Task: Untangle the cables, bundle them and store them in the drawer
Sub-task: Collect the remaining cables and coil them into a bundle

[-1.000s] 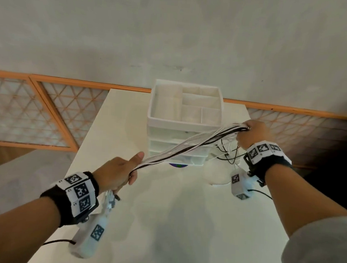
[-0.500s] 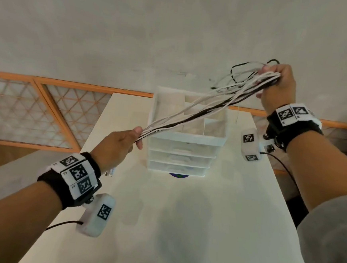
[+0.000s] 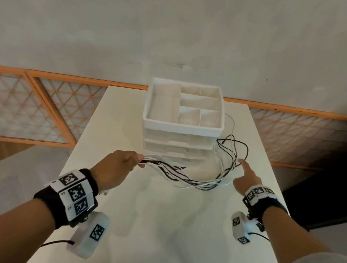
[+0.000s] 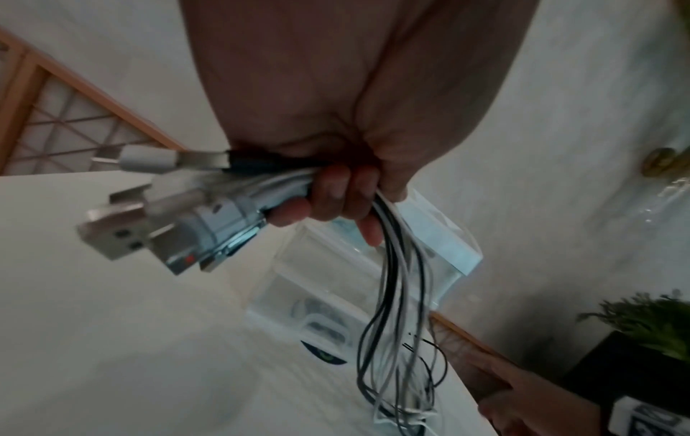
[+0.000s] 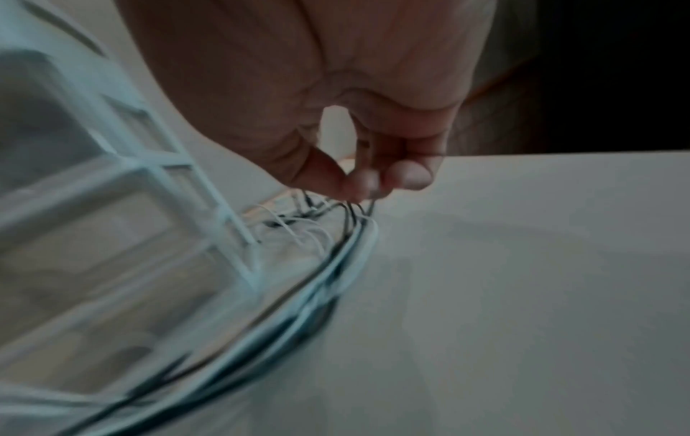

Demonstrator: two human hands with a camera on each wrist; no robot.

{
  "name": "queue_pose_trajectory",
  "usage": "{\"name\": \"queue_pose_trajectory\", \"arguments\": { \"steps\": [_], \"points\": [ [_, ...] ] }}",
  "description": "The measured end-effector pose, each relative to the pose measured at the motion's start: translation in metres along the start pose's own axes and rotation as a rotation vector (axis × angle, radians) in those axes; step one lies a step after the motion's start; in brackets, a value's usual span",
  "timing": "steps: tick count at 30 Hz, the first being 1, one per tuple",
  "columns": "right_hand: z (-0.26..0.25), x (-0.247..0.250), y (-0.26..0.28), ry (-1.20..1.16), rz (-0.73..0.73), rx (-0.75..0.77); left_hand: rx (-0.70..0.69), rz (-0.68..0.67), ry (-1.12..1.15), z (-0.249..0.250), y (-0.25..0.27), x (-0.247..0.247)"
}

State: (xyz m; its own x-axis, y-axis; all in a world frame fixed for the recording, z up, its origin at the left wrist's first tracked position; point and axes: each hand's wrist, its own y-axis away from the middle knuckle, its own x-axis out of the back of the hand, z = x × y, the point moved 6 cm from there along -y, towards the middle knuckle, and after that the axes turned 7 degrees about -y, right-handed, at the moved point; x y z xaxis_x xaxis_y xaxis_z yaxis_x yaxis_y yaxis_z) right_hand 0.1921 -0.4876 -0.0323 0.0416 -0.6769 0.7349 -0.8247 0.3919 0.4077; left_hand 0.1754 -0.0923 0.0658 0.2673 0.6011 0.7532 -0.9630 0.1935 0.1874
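A bundle of white and black cables (image 3: pixel 185 178) sags across the white table (image 3: pixel 161 223) in front of the white drawer unit (image 3: pixel 181 132). My left hand (image 3: pixel 120 164) grips one end of it in a fist. In the left wrist view several USB plugs (image 4: pixel 149 230) stick out behind the curled fingers (image 4: pixel 328 200), and the cables (image 4: pixel 392 295) hang down. My right hand (image 3: pixel 246 174) is low beside the unit's right side. Its fingertips (image 5: pixel 407 177) pinch thin strands where the cables (image 5: pixel 336 265) loop up. All three drawers look shut.
The unit's top tray (image 3: pixel 210 130) has several empty compartments. A dark sticker (image 3: pixel 183 167) shows at the unit's base. An orange lattice railing (image 3: pixel 35 108) runs behind the table, under a plain wall. A potted plant (image 4: pixel 642 339) stands off the right edge.
My right hand has come down from high above the unit to the table beside it, and the taut cables now sag in a loose loop. The left hand has kept its grip.
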Motion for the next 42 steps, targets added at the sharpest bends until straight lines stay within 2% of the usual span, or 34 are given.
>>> {"name": "queue_pose_trajectory", "arguments": {
  "steps": [1, 2, 4, 6, 8, 10, 14, 17, 18, 21, 22, 25, 28, 30, 33, 35, 39, 42],
  "points": [
    [0.013, -0.013, 0.039, 0.075, -0.005, 0.018, 0.006, -0.053, -0.045, -0.007, 0.027, -0.019],
    [-0.003, -0.008, 0.048, 0.026, 0.048, 0.112, -0.007, -0.044, -0.033, -0.003, 0.027, -0.021],
    [-0.034, -0.011, 0.078, -0.171, 0.049, 0.321, -0.008, -0.047, -0.009, 0.004, 0.032, -0.029],
    [-0.076, -0.022, 0.117, -0.316, -0.091, 0.542, -0.054, -0.053, -0.010, 0.022, 0.031, -0.030],
    [-0.103, -0.044, 0.149, -0.280, -0.199, 0.701, -0.137, -0.065, 0.005, 0.044, 0.029, -0.032],
    [-0.109, -0.064, 0.158, -0.115, -0.168, 0.769, -0.195, -0.106, 0.014, 0.059, 0.031, -0.035],
    [-0.077, -0.075, 0.134, 0.040, -0.047, 0.641, -0.194, -0.320, -0.022, 0.048, 0.048, -0.041],
    [-0.051, -0.086, 0.134, 0.037, 0.067, 0.614, -0.122, -0.390, -0.138, 0.013, 0.062, -0.061],
    [-0.045, -0.097, 0.134, 0.057, 0.053, 0.603, -0.100, -0.380, -0.181, 0.002, 0.064, -0.070],
    [-0.037, -0.130, 0.148, 0.238, -0.167, 0.468, -0.065, -0.324, -0.295, -0.021, 0.067, -0.087],
    [-0.040, -0.131, 0.154, 0.295, -0.177, 0.469, -0.062, -0.311, -0.314, -0.025, 0.067, -0.089],
    [-0.079, -0.116, 0.187, 0.350, -0.033, 0.630, -0.075, -0.277, -0.289, -0.022, 0.070, -0.085],
    [-0.115, -0.116, 0.219, 0.352, 0.031, 0.843, -0.100, -0.270, -0.224, -0.002, 0.072, -0.074],
    [-0.125, -0.124, 0.226, 0.348, 0.064, 0.926, -0.124, -0.297, -0.111, 0.011, 0.073, -0.065],
    [-0.131, -0.116, 0.217, 0.253, 0.126, 0.860, -0.173, -0.337, 0.069, 0.020, 0.079, -0.051],
    [-0.130, -0.104, 0.209, 0.160, 0.153, 0.832, -0.199, -0.309, 0.097, 0.012, 0.080, -0.043],
    [-0.129, -0.094, 0.204, -0.008, -0.001, 0.794, -0.251, -0.196, 0.049, 0.006, 0.082, -0.038],
    [-0.135, -0.100, 0.212, 0.040, -0.171, 0.836, -0.259, -0.217, -0.033, 0.008, 0.083, -0.041]
  ]
}}
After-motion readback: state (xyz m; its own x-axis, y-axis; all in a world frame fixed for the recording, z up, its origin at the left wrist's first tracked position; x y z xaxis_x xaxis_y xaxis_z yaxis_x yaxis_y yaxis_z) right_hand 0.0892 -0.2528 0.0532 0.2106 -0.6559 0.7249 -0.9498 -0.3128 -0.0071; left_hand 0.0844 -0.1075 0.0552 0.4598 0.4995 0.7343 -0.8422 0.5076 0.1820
